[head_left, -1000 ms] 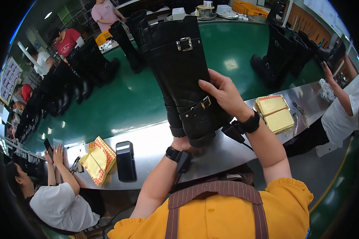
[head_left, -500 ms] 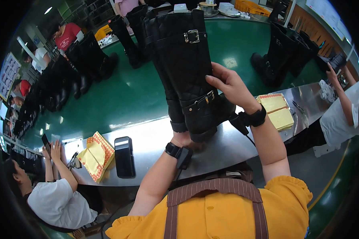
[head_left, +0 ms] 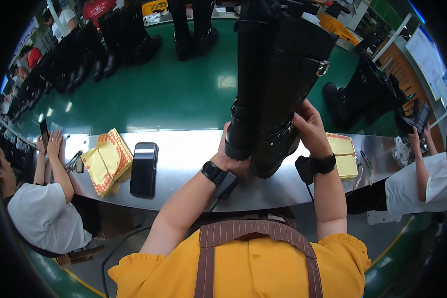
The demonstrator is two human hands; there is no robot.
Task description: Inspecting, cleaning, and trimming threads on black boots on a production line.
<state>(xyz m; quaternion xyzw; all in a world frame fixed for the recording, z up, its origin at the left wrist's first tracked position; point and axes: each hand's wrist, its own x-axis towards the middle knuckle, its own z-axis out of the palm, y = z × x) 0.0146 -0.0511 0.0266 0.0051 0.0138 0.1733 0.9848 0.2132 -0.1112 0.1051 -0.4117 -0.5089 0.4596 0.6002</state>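
A pair of tall black boots is held upright in front of me, above the metal ledge. The left boot (head_left: 248, 84) is partly behind the right boot (head_left: 294, 79), which has a silver buckle (head_left: 323, 68) near its top and a strap at the ankle. My left hand (head_left: 227, 155) cups the left boot's foot from the side and below; most of its fingers are hidden behind the boot. With thumb and fingers bent, my right hand (head_left: 313, 129) grips the right boot at its ankle strap.
A black phone (head_left: 144, 170) and yellow paper sheets (head_left: 104, 161) lie on the metal ledge (head_left: 184, 149); another yellow stack (head_left: 343, 159) is at right. More black boots (head_left: 352, 94) stand on the green surface (head_left: 193, 84). Co-workers (head_left: 47, 208) flank me, one holding a boot.
The boots have turned, so the buckles now face right and both boots show separately. My right hand has moved lower, to the ankle strap. The view has shifted too.
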